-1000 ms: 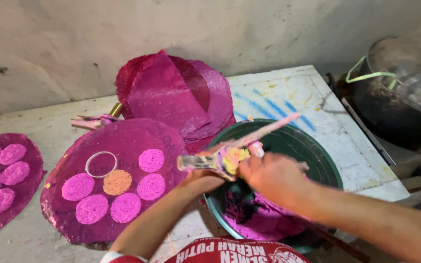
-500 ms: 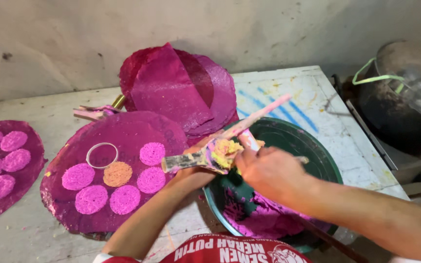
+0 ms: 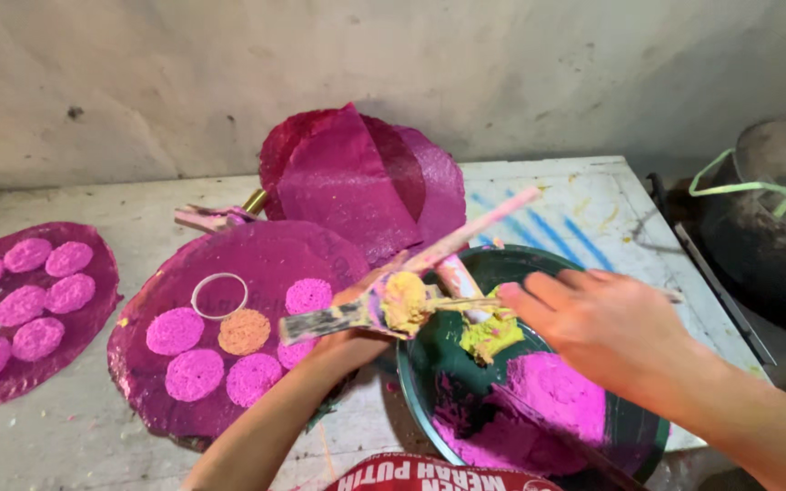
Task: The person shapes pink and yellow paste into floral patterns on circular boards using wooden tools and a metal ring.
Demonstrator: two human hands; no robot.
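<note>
From the head camera, we are holding a flat scraper [image 3: 357, 314] in our left hand [image 3: 347, 341], its grip closed around the handle, over the round purple mat [image 3: 229, 382] on the desk [image 3: 65, 427]. A lump of yellow paste [image 3: 405, 302] is sitting on the blade; it looks soft, sticky and likely to slump, so we judge the stiff handle the place to hold. Our right hand [image 3: 602, 327] is pinching a thin stick [image 3: 461, 303] above the green bowl [image 3: 634, 436], poking the paste.
</note>
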